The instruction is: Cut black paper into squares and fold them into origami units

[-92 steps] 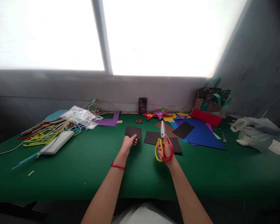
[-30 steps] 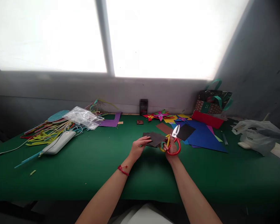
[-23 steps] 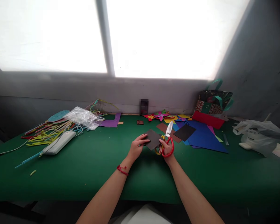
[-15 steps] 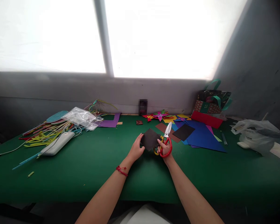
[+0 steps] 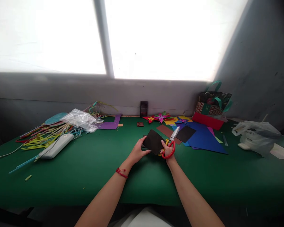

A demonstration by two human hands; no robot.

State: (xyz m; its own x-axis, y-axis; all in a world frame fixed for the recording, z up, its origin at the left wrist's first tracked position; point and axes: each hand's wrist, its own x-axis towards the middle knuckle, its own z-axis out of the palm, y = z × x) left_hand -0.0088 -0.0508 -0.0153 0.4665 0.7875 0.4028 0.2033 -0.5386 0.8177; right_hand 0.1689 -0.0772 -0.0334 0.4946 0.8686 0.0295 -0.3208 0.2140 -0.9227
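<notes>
A square of black paper [image 5: 153, 142] is held up over the table, tilted, with the edge of a second dark piece showing behind its left side. My left hand [image 5: 137, 152] grips the paper's left side between thumb and fingers. At the right edge, my right hand [image 5: 168, 150] pinches the paper with its thumb. That same hand also carries scissors [image 5: 173, 136] with red and yellow handles, the blades pointing up and away to the right. Behind the scissors lie another black sheet [image 5: 186, 134] and a brown sheet [image 5: 164, 129].
Blue paper [image 5: 204, 137] and folded paper stars [image 5: 161, 118] lie right of centre on the green table [image 5: 104, 176]. A plastic bag [image 5: 257, 138] and a gift bag [image 5: 210, 104] stand at right. Colored strips [image 5: 44, 138] and a white device [image 5: 55, 146] are at left.
The black paper has turned and shifted slightly, showing more of the piece behind it. The scissors have tilted further right in my right hand. The whole view has moved a little.
</notes>
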